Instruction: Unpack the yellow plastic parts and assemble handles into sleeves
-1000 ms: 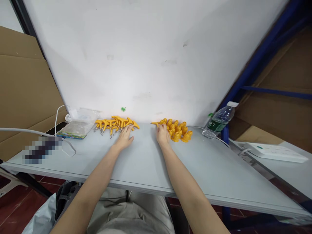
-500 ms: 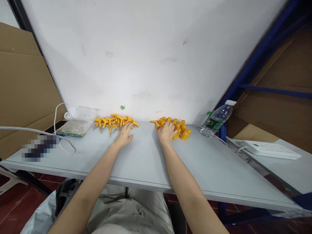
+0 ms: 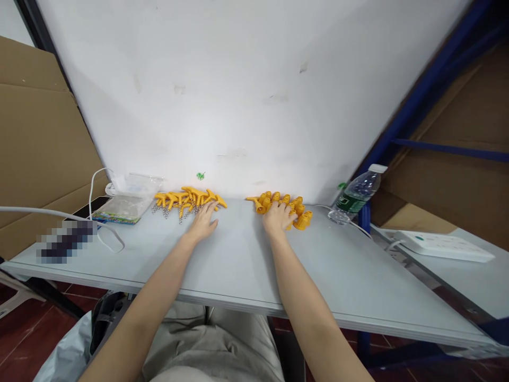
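Observation:
On the left of the grey table lies a pile of yellow T-shaped handles (image 3: 189,194) with twisted metal spirals, like corkscrews. My left hand (image 3: 202,224) rests at the right end of that pile, fingers stretched forward and thumb apart. To the right, by the wall, stands a cluster of yellow bell-shaped plastic caps (image 3: 302,220). Over its left front part lies my right hand (image 3: 277,216), fingers spread across the caps and hiding some of them. I see nothing gripped in either hand.
Clear plastic bags (image 3: 123,207) and a white cable (image 3: 107,229) lie at the left. A tilted water bottle (image 3: 356,195) leans at the right, near a white power strip (image 3: 441,246). The white wall (image 3: 246,106) bounds the table's back.
My right hand has shifted slightly to the right over the yellow caps, baring a cap at the left of the cluster. My left hand stays in place.

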A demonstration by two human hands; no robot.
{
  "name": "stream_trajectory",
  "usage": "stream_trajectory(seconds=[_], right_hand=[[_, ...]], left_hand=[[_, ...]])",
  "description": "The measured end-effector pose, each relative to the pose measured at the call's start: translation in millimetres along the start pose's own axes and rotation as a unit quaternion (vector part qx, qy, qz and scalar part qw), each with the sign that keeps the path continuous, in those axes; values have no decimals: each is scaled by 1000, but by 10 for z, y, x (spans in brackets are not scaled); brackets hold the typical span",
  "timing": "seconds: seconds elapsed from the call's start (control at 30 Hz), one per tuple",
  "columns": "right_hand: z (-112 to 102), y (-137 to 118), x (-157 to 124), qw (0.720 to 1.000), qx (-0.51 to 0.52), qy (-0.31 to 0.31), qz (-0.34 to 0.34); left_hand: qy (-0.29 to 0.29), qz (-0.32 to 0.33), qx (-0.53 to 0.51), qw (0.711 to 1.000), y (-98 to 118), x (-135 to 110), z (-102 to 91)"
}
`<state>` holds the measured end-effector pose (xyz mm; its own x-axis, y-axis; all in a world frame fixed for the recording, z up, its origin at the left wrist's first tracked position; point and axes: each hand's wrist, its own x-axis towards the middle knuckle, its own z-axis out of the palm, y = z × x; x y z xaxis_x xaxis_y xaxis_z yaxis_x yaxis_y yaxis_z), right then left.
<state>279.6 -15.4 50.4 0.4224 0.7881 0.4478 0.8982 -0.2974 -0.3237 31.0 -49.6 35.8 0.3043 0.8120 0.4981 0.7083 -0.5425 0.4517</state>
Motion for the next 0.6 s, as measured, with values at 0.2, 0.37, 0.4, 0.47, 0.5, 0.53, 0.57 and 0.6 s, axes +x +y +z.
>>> stream_trajectory(seconds=[0.2, 0.37, 0.4, 0.47, 0.5, 0.53, 0.57, 0.6], right_hand=[[-115, -57, 17, 999, -26, -42, 18], [-175, -127, -5, 997, -45, -69, 2], [-176, -147, -13, 996, -43, -83, -4], [-158, -199, -37, 993, -31, -109, -28], [-138, -232, -54, 992, -20, -118, -44], [-112, -268, -74, 990, -6, -125, -62], [-79, -306, -98, 988, 11, -130, -80], [-41, -345, -123, 986, 35, -132, -100]], left_hand=[[19, -27, 26, 999, -39, 5, 38], [58, -100, 66, 991, -49, 30, 69], [68, -113, 75, 988, -40, 50, 74], [79, -131, 89, 984, -18, 112, 91], [77, -135, 93, 983, -8, 154, 105], [70, -136, 96, 984, -2, 202, 123], [60, -134, 96, 985, -1, 255, 145], [49, -129, 95, 986, -8, 310, 171]])
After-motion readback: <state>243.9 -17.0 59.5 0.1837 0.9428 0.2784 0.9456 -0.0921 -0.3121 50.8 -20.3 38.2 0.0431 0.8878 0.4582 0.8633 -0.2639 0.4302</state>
